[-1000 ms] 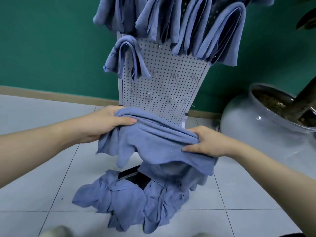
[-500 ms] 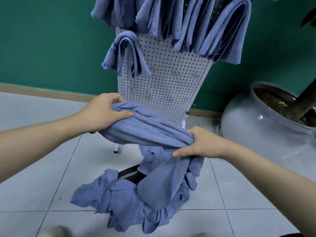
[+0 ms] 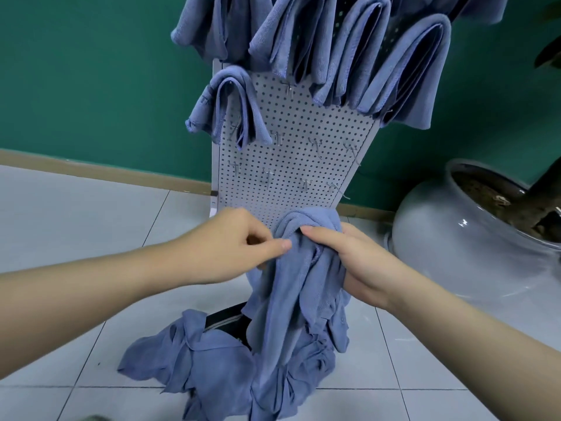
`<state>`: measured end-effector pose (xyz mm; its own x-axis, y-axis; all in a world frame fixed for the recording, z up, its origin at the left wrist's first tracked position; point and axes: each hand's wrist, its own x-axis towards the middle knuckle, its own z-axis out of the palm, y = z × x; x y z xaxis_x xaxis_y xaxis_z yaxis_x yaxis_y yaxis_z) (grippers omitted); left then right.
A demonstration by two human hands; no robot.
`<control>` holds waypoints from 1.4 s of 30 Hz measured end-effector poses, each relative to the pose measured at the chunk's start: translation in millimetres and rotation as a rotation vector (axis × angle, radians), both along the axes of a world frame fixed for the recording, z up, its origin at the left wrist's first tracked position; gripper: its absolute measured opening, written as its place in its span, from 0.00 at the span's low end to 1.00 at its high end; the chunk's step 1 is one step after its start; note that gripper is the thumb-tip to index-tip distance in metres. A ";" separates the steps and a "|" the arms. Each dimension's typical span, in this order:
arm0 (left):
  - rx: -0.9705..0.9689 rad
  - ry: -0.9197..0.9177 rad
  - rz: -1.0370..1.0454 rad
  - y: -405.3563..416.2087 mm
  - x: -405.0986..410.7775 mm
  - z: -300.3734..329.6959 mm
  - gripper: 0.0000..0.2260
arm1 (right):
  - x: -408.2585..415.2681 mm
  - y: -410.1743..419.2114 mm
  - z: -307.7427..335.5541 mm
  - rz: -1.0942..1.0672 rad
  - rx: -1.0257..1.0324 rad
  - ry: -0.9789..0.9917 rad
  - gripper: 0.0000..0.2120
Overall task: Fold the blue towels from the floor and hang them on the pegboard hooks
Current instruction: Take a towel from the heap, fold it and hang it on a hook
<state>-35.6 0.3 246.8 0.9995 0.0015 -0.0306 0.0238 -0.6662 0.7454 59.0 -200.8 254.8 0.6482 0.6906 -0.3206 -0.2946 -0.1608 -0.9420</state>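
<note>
Hands meeting at frame centre: left hand pinching and right hand gripping the bunched top of a blue towel. Its long axis is hanging straight down toward the floor pile. Free hooks on the pegboard are sitting just above, roughly level with both hands.

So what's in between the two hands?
In the head view, a bunched blue towel sits between them. The left hand pinches its edge, the right hand grips its other side, and it hangs toward the towel pile.
</note>
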 end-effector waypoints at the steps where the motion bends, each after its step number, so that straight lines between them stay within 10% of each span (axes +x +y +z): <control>1: -0.029 0.058 0.009 -3.5 -0.8 -2.8 0.24 | -1.3 1.1 0.9 0.001 0.006 0.012 0.14; 12: -0.657 0.052 0.265 -23.0 0.8 -6.4 0.06 | -3.9 6.8 1.0 0.039 -0.036 -0.120 0.14; 24: -0.803 -0.117 0.392 -8.9 10.2 10.2 0.06 | 8.2 4.7 -10.3 0.018 -0.242 -0.166 0.33; 30: -0.791 -0.201 0.448 -12.7 7.2 12.8 0.08 | -4.2 12.2 -22.7 -0.422 -0.197 -0.579 0.19; 42: -0.799 -0.206 0.398 -16.5 4.4 11.6 0.07 | -3.7 19.2 -26.5 -0.074 -0.182 -0.607 0.05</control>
